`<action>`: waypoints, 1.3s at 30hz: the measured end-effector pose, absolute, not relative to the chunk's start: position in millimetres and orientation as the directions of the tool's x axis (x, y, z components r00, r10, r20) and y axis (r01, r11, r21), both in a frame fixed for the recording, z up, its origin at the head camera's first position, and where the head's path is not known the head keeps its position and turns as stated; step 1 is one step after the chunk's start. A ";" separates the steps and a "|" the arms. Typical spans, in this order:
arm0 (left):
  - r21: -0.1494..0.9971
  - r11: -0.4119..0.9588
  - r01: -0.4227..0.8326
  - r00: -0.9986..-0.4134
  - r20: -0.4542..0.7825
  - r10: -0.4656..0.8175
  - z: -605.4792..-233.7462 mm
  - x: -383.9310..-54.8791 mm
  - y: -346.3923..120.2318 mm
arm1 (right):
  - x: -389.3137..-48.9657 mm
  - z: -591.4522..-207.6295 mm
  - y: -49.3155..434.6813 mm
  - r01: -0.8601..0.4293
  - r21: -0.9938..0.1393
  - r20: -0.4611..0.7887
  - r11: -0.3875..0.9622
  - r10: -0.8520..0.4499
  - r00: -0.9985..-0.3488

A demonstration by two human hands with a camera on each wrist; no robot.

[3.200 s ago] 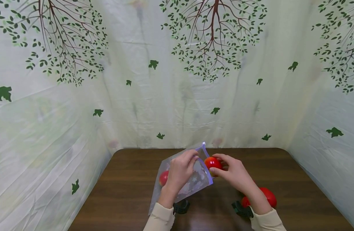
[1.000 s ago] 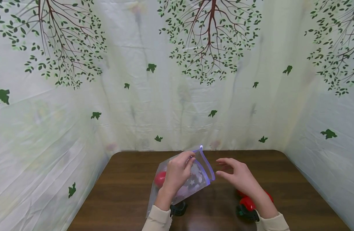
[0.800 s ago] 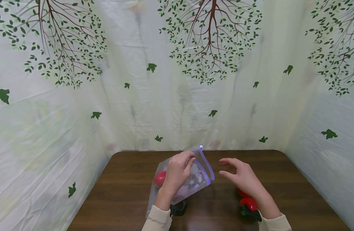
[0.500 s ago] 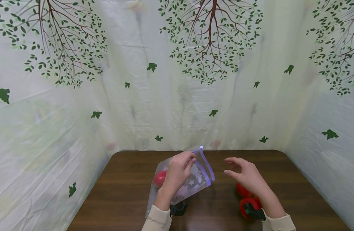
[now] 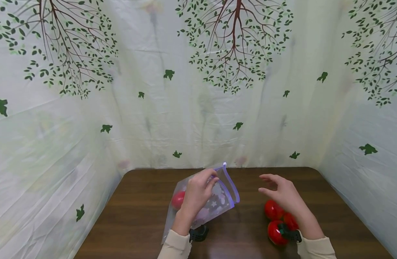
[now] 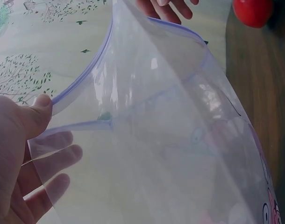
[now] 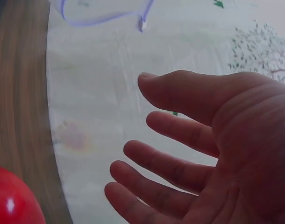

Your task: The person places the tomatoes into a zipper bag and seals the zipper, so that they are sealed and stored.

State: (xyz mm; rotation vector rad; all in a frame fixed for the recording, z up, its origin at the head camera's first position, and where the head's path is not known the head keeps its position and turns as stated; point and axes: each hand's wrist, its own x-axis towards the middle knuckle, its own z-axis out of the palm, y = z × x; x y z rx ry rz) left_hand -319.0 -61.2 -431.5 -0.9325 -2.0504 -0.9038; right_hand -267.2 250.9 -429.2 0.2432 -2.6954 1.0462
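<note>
Over the brown table [image 5: 137, 212], a clear zip bag [image 5: 214, 205] extends to both sides of the left hand [image 5: 197, 192], which pinches its rim; the purple-edged mouth faces right, the long axis running from near left to far right. One red fruit [image 5: 177, 200] lies inside, left of that hand. The right hand [image 5: 284, 192], empty, fingers apart, hangs beyond three red fruits [image 5: 273, 209].

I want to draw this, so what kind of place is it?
Maybe a small curtained-off booth indoors. Pale cloth surrounds the brown table at the back and both sides, and the trees are only printed on the cloth, upside down.
</note>
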 end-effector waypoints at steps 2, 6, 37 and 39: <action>0.295 0.492 0.819 -0.490 0.807 0.330 -431.3 -319.2 -60.8 | -267.8 -429.5 255.9 -0.225 -0.642 0.262 0.733 -0.066 -0.963; 0.294 0.490 0.821 -0.490 0.804 0.338 -430.4 -318.2 -60.2 | -269.5 -430.6 263.6 -0.204 -0.640 0.232 0.741 -0.067 -0.970; 0.267 0.507 0.820 -0.482 0.799 0.359 -432.1 -317.1 -57.9 | -276.8 -462.1 281.3 -0.034 -0.627 -0.084 0.778 -0.112 -0.990; 0.267 0.509 0.818 -0.484 0.798 0.359 -432.6 -317.3 -57.9 | -278.0 -463.9 280.5 -0.019 -0.630 -0.099 0.777 -0.105 -0.990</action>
